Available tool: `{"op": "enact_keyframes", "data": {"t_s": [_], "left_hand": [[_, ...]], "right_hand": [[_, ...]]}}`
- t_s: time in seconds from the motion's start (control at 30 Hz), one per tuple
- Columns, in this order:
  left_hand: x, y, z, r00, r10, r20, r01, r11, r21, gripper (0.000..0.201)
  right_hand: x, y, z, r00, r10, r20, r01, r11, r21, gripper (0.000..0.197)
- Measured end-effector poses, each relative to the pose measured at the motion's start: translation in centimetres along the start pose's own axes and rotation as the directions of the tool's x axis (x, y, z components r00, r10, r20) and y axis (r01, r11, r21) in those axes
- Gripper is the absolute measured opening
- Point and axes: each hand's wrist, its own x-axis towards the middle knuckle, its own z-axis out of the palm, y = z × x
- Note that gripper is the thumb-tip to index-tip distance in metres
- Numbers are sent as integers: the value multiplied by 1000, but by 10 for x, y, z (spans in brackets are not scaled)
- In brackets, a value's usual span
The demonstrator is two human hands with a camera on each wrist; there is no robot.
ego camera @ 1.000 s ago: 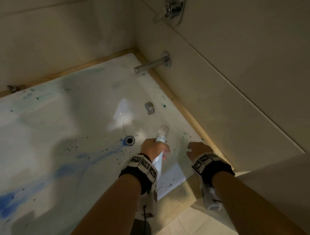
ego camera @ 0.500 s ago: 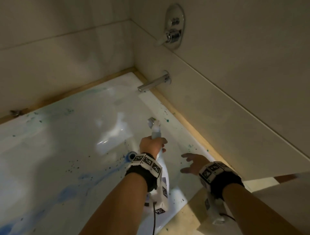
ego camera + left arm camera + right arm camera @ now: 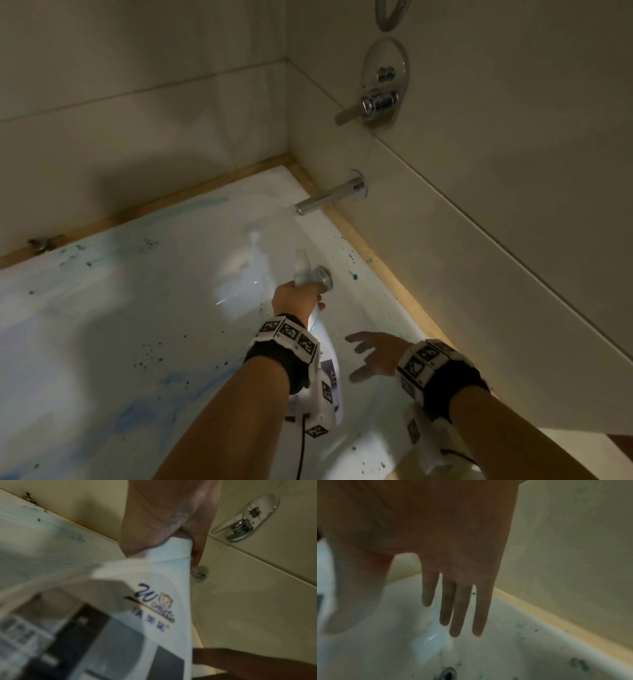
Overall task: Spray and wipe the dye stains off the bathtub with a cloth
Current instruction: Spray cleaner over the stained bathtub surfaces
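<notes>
The left hand (image 3: 297, 298) is wrapped round the neck of one white bottle (image 3: 327, 359). In the head view the wrist band hides much of the bottle, and its spray top (image 3: 303, 265) past the fingers looks blurry. You cannot see if a finger is on the trigger. The left wrist view shows what the head view does not: a blue letter and small words on the bottle (image 3: 154, 601), very close and fuzzy, with the palm (image 3: 164, 513) curled over its top.

The right hand (image 3: 375, 358) holds nothing. It floats over the tub (image 3: 120, 308), just to the right of the bottle. Its fingers are straight and a little apart. In the right wrist view you can count four fingers (image 3: 462, 608) and the thumb at the left, all pointing down at the tub (image 3: 505, 655).

The stains are blue and green. Small dots (image 3: 150, 356) lie left of the left hand, and a big pale blue smear (image 3: 144, 404) sits lower left. A few green spots (image 3: 352, 274) are just right of the spray top. There are too many dots to count.

Only the right wrist view shows the drain (image 3: 448, 673), under the fingertips, cut off at the bottom. One spout (image 3: 325, 198) and one tap handle (image 3: 373, 102) are on the wall beyond both hands.
</notes>
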Motion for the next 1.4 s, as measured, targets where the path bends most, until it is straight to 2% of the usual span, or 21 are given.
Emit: {"op": "enact_keyframes", "data": {"t_s": [0.07,0.2,0.3,0.4,0.5,0.57,0.6,0.67,0.73,0.87,1.03,1.27,1.4], "left_hand": [[8,5,3,1000,-2,-17,1,1000,-19,13],[27,18,0,1000,-6,-22,4,998,-70,20],[49,28,-15,998,12,-65,-17,997,-75,18],[71,39,-32,994,37,-107,-41,999,-29,13],[91,48,-47,986,36,-163,-40,999,-22,13],[101,54,-54,982,37,-187,-51,996,-68,14],[106,57,-57,981,40,-188,-60,993,-100,13],[113,65,-62,985,70,-155,-96,981,-168,11],[123,73,-65,989,104,-106,-123,973,-194,21],[145,88,-70,988,108,-113,-127,975,-180,17],[170,102,-87,987,70,-145,-98,976,-196,22],[189,110,-123,959,-5,-283,-60,973,-222,28],[193,108,-146,968,-47,-246,-19,966,-258,25]], "right_hand": [[4,-17,-3,993,-77,91,70,994,85,91],[24,-42,-12,983,-178,49,175,982,69,81],[48,-48,-22,990,-138,-28,141,978,151,68],[74,-57,-37,990,-101,-101,112,988,109,57],[90,-82,-39,989,-130,68,122,986,111,71],[98,-107,-31,973,-143,179,136,989,50,72],[104,-119,-24,971,-148,187,158,987,-37,67],[116,-139,-12,971,-212,111,231,948,-217,57],[128,-152,-7,966,-254,38,255,929,-268,54],[146,-170,-13,968,-249,40,252,953,-165,53],[160,-189,-27,964,-267,11,264,945,-193,56],[166,-226,-26,946,-301,119,317,935,-161,59],[171,-238,-12,947,-280,159,304,940,-154,53]]}}
